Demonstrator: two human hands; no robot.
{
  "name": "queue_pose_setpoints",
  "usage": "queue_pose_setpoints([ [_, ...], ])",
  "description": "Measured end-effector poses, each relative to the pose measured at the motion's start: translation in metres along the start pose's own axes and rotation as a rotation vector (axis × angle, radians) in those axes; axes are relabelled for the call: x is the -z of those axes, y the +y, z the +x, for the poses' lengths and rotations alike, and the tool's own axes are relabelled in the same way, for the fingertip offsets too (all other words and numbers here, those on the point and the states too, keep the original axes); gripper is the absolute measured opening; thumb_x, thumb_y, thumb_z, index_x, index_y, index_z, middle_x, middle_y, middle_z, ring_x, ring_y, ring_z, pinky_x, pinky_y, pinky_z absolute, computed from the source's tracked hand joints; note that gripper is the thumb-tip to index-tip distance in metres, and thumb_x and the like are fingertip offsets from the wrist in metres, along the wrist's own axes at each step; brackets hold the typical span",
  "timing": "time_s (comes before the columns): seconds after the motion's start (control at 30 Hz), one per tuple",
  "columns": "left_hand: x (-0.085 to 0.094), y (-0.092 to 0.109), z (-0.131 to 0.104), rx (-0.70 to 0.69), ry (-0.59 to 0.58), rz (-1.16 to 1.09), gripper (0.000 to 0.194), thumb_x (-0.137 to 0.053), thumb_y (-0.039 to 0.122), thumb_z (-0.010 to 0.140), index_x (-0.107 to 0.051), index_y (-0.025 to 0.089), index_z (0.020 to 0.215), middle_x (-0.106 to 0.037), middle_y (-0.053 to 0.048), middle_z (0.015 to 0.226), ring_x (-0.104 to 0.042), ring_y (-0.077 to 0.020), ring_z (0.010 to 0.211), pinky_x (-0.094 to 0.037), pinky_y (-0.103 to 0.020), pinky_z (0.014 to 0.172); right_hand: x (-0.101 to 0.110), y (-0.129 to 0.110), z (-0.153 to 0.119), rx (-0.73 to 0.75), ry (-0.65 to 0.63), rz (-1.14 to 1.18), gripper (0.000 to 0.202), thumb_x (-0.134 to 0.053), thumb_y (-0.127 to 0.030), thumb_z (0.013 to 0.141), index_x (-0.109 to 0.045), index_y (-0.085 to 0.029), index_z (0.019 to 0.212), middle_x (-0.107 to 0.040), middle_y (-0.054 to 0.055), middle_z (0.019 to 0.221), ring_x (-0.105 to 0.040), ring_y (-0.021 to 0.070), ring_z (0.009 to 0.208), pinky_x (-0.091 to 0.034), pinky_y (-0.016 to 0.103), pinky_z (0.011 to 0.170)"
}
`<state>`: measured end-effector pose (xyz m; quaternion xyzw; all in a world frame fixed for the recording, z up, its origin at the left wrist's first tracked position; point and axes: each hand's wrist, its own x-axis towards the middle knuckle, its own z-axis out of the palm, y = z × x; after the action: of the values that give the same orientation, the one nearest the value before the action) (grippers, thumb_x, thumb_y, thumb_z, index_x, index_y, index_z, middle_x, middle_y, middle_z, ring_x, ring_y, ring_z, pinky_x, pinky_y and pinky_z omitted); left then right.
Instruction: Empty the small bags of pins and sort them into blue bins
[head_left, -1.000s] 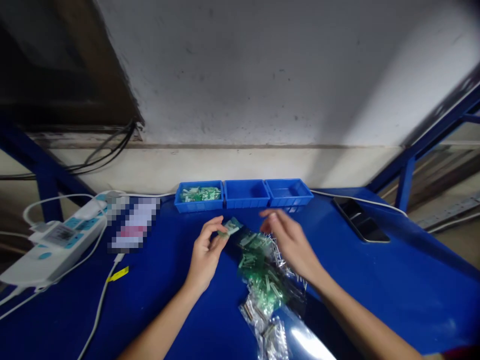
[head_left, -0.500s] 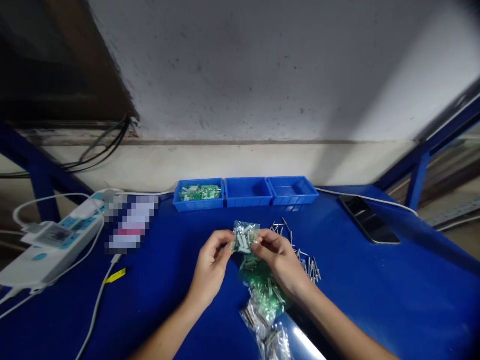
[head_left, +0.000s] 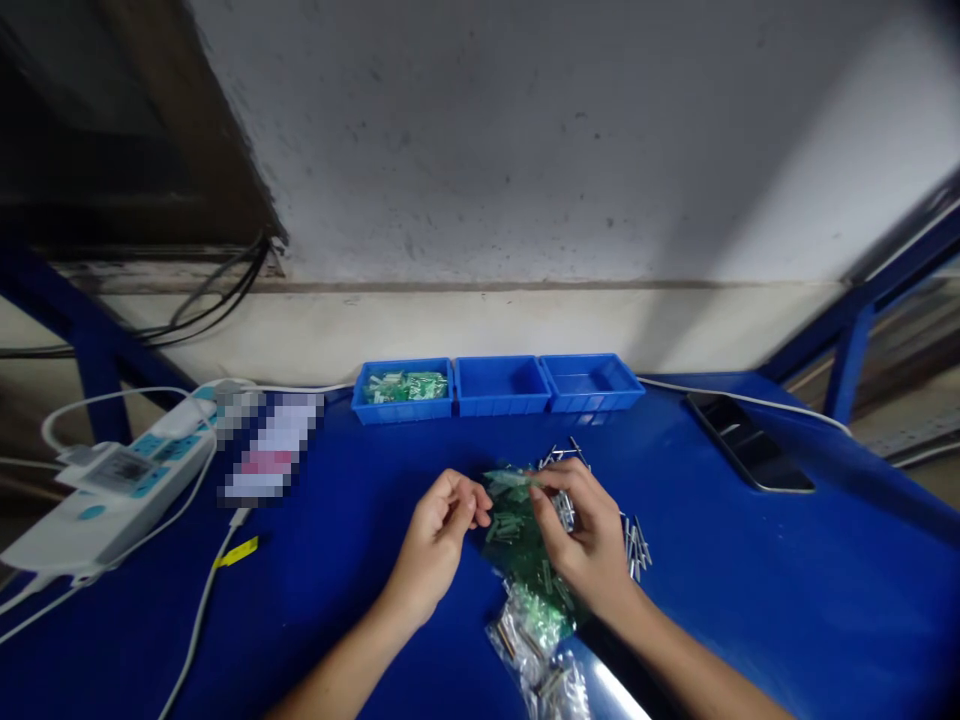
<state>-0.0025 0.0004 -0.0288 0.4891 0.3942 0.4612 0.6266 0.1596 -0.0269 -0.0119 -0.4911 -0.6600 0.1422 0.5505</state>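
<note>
My right hand (head_left: 581, 525) pinches the edge of a small clear plastic bag (head_left: 508, 480) with pale, short pieces in it. The bag is tilted and seen nearly edge-on. My left hand (head_left: 442, 530) is beside the bag's left side, fingers curled and pressed together; whether anything thin is between them cannot be made out. Beneath the held bag lie green-tinted bags (head_left: 536, 570) of similar pieces. Closer to me are clear bags with brass-coloured pieces (head_left: 517, 640). Loose metal pins (head_left: 636, 548) are scattered beyond and beside my right hand, which partly hides them.
Three blue trays stand along the wall; the left tray (head_left: 403, 412) holds green-tinted bags, while the middle tray (head_left: 502, 404) and right tray (head_left: 596, 398) show bare bottoms. A phone (head_left: 750, 445) lies right. A power strip (head_left: 112, 510) and white cables (head_left: 196, 610) occupy the left.
The bag, held between both hands before, has tipped from facing me to nearly flat. My left fingers have come away from its edge and curled; my right hand keeps its grip.
</note>
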Motion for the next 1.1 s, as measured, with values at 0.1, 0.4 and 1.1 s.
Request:
queue_pose_setpoints([
  [0.1,-0.002,0.005,0.000,0.189,0.005,-0.232,0.018,-0.061,0.035,0.080,-0.056,0.018,0.085,-0.061,-0.002,0.079,-0.053,-0.0113,0.065,-0.040,-0.025,0.063,0.002,0.001,-0.001,0.070,-0.045,-0.051,0.020,-0.048,-0.009,0.084,-0.059,-0.022,0.094,-0.057,0.005,0.084,-0.055,0.0192,0.079,-0.044,0.034,0.067],
  [0.4,0.013,0.011,0.010,0.031,0.032,0.091,0.040,-0.066,0.031,0.076,-0.057,0.020,0.114,-0.068,-0.004,0.085,-0.061,-0.0169,0.080,-0.046,-0.029,0.074,-0.003,0.005,-0.003,0.082,-0.262,-0.169,0.035,-0.041,-0.007,0.084,-0.061,-0.023,0.107,-0.054,0.010,0.098,-0.048,0.0234,0.094,-0.042,0.039,0.079],
  [1.1,0.007,0.011,0.004,0.084,-0.027,0.089,0.035,-0.051,0.047,0.085,-0.062,0.015,0.090,-0.063,-0.007,0.081,-0.057,-0.0135,0.065,-0.039,-0.021,0.051,0.006,-0.004,0.001,0.184,-0.362,-0.052,0.025,-0.047,-0.012,0.087,-0.062,-0.024,0.103,-0.058,0.009,0.101,-0.053,0.0225,0.096,-0.046,0.040,0.079],
])
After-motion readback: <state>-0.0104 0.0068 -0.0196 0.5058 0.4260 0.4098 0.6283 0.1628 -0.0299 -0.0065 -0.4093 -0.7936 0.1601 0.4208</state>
